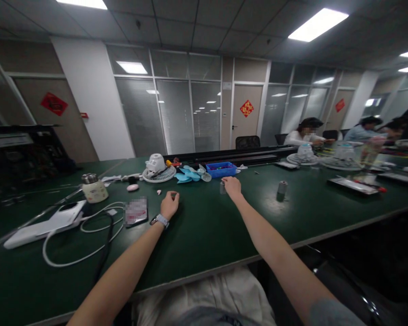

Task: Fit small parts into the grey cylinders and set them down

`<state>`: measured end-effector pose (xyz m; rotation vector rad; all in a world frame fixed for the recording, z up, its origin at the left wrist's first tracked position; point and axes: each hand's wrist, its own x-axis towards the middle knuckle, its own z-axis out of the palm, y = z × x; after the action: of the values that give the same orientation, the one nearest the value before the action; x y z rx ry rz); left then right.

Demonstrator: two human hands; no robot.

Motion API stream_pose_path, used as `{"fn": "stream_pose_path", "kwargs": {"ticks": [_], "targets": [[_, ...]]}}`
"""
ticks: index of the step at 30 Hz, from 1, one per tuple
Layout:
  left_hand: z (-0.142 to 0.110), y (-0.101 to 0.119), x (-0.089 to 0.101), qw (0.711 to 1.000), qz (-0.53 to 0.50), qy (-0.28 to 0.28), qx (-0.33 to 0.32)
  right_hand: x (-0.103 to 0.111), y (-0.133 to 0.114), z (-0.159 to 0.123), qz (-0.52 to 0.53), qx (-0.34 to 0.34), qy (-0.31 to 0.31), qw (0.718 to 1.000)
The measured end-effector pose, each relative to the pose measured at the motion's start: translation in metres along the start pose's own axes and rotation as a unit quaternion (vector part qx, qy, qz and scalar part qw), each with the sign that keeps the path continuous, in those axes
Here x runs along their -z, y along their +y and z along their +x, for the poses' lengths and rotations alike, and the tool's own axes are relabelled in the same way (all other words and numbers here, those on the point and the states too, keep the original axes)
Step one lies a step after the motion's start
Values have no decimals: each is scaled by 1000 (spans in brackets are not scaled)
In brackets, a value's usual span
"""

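Observation:
My right hand (232,186) reaches forward over the green table, its fingers closed at the top of a small grey cylinder (222,188). Its fingers hide part of that cylinder. A similar metallic grey cylinder (282,187) stands upright on the table farther right. My left hand (170,205), with a watch on the wrist, rests at the table with loosely curled fingers and a gap by the thumb; I see nothing in it. Nearest to it are a small pink piece (159,192) and a phone-like flat object (136,213), partly blurred out.
Behind my hands are a blue bin (221,169), light-blue fan blades (191,174) and a white fan part (155,165). A jar-like bottle (94,188), white power bank (47,225) and looped cable (85,265) lie left. Several people sit at the far right.

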<state>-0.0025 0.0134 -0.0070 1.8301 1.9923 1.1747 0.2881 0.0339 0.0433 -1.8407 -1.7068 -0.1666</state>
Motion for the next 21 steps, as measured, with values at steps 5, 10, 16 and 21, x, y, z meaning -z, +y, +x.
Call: {"fn": "stream_pose_path", "kwargs": {"ticks": [5,10,16,21], "targets": [[-2,2,2,1000,-6,-2,3,1,1,0,-1,8,3,1000],[-3,3,2,1000,-8,-8,-1,1,2,1,-5,20,3,1000],[-4,4,2,1000,-5,-9,-4,-4,2,2,2,33,11,999],[-7,5,2,1000,-5,-9,-12,-4,2,2,1,18,8,1000]]}}
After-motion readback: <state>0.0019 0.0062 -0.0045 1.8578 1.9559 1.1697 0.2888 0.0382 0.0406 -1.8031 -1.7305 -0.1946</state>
